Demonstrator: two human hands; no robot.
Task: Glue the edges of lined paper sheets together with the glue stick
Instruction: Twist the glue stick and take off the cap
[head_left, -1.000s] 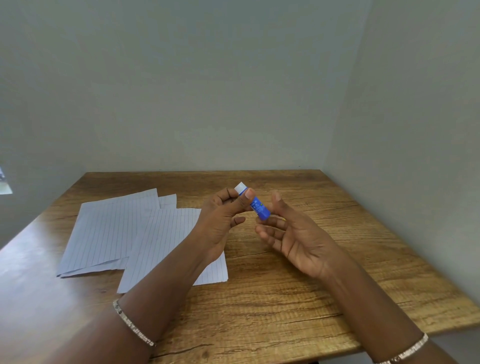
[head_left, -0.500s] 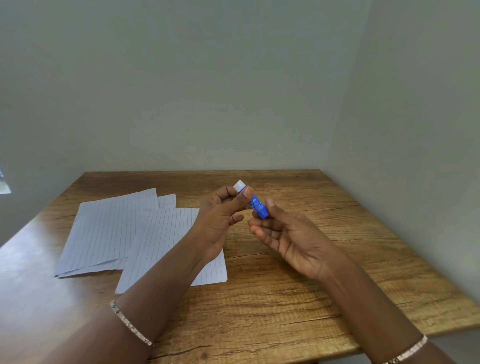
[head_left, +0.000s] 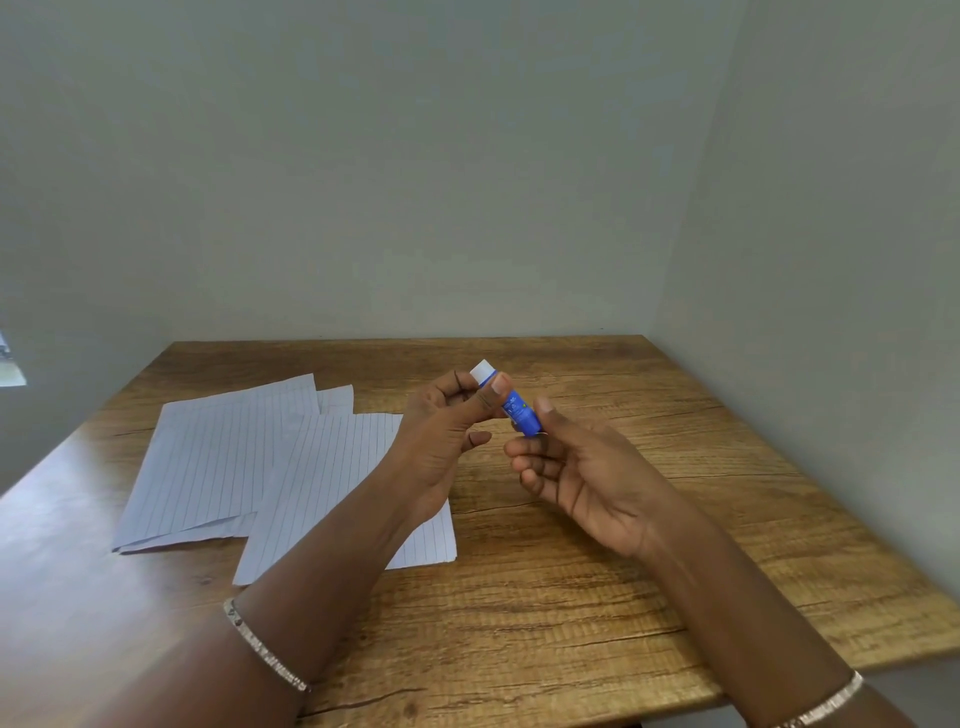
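A blue glue stick (head_left: 519, 410) with a white end (head_left: 482, 371) is held tilted in the air above the table. My left hand (head_left: 447, 431) pinches its upper part between thumb and fingers. My right hand (head_left: 587, 473) grips the blue lower end with thumb and fingertips. Lined paper sheets lie flat on the left of the table: one sheet (head_left: 322, 488) nearer me, partly under my left forearm, and a stack (head_left: 218, 457) behind it to the left.
The wooden table (head_left: 571, 597) stands in a corner, with grey walls behind and on the right. Its front edge runs close to my wrists. Both wrists wear thin silver bracelets.
My right hand has closed onto the blue lower end of the glue stick, which my left hand alone was holding one second ago. The papers have not moved.
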